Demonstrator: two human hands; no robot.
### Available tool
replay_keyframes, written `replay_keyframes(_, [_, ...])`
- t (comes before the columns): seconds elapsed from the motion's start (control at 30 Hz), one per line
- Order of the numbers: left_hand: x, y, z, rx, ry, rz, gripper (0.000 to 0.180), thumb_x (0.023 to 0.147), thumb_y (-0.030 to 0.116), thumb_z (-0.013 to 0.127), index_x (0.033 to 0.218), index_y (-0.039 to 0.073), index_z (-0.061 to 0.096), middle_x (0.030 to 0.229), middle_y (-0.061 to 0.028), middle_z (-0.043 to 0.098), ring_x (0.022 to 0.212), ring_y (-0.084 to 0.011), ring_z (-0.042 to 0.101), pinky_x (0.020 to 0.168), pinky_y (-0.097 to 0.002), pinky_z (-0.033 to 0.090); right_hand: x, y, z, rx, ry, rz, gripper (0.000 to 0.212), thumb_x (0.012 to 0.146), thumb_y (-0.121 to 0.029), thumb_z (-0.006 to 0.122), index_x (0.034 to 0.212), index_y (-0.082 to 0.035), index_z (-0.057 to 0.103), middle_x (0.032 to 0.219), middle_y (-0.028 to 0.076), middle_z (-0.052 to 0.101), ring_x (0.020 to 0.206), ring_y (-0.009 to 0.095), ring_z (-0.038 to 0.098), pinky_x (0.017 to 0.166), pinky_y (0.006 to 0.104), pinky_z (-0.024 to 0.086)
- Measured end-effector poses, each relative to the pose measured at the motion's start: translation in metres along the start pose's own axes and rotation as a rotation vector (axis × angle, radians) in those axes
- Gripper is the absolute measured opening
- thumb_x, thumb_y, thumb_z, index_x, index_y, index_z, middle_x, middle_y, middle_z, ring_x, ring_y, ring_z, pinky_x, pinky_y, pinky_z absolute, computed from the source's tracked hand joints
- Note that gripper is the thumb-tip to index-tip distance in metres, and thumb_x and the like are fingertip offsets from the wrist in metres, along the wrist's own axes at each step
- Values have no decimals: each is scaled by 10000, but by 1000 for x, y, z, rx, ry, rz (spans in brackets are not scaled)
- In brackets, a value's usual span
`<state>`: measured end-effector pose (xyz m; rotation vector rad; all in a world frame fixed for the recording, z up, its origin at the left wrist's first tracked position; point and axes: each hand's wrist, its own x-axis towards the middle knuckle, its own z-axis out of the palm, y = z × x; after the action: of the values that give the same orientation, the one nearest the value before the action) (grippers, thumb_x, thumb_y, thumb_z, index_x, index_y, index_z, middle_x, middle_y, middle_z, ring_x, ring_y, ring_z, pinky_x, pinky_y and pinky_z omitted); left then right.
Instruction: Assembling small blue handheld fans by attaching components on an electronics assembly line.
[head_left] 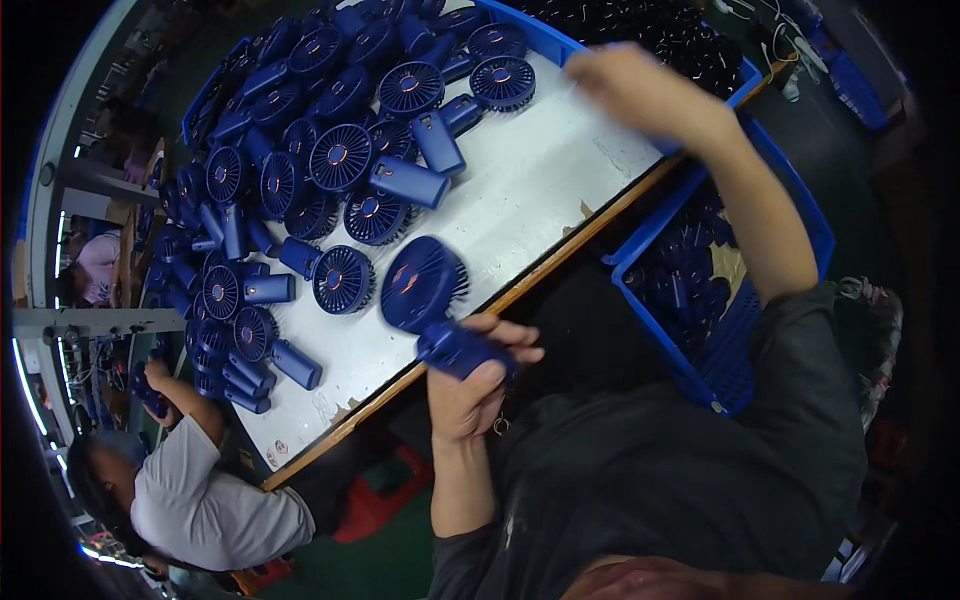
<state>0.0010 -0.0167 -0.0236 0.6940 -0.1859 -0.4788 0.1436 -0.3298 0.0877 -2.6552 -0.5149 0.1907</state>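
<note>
A dark blue handheld fan (pixel 425 285) with a round caged head is in my left hand (pixel 462 402), whose fingers wrap round its handle near the table's front edge. The fan head tilts up over the tabletop and is slightly blurred. My right hand (pixel 625 88) is stretched out over the far right of the table, next to a blue tray (pixel 545 38). Motion smears its fingers, so I cannot make out whether anything is in them. Many more blue handheld fans (pixel 342 157) lie heaped on the white table (pixel 535 200) to the left.
Small dark pieces with pale tips (pixel 640 30) fill the blue tray. Below the table's wooden edge (pixel 590 228), a blue crate (pixel 822 235) holds more dark blue parts. At the lower left sits a person in a light shirt (pixel 215 500). A red stool (pixel 385 500) stands under the table.
</note>
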Motion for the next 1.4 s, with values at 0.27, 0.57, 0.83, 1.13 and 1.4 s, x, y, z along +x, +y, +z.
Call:
replay_keyframes(0.27, [-10, 18, 3, 76, -23, 184, 451, 802, -78, 665, 1235, -11, 560, 1108, -252, 597, 1062, -376, 622, 829, -498, 592, 29, 206, 13, -717, 248, 566, 180, 816, -34, 600, 977, 12, 666, 1016, 215, 687, 1019, 391, 646, 853, 471, 557])
replay_keyframes(0.57, [-8, 19, 0, 431, 232, 37, 221, 835, -80, 658, 1029, -44, 558, 940, -203, 639, 833, -252, 673, 698, -363, 614, 26, 215, -4, -477, 461, 473, 175, 905, -147, 518, 1003, -26, 598, 945, 272, 663, 939, 455, 639, 801, 540, 500])
replay_keyframes(0.83, [6, -7, -1, 674, 444, 213, 319, 857, -6, 707, 1144, -39, 571, 973, -111, 656, 858, -163, 663, 713, -305, 598, -16, -78, 107, 96, 339, -370, 268, 799, 50, 515, 1055, 1, 576, 938, 168, 585, 884, 349, 610, 793, 409, 509])
replay_keyframes(1.13, [-13, 1, -17, 782, 592, 292, 255, 857, -65, 630, 1101, -45, 559, 914, -112, 652, 738, -155, 667, 675, -287, 584, -33, -113, 157, 1457, -298, 107, 174, 911, -79, 677, 1027, 49, 649, 855, 47, 674, 746, 69, 612, 668, 215, 504])
replay_keyframes(1.4, [-15, 22, -4, 224, 199, -150, 286, 863, 80, 700, 1089, -39, 571, 920, -117, 639, 795, -166, 658, 522, -279, 579, -13, -127, 137, 617, 231, -614, 233, 828, -65, 706, 1046, -3, 651, 960, 129, 605, 844, 287, 624, 721, 350, 524])
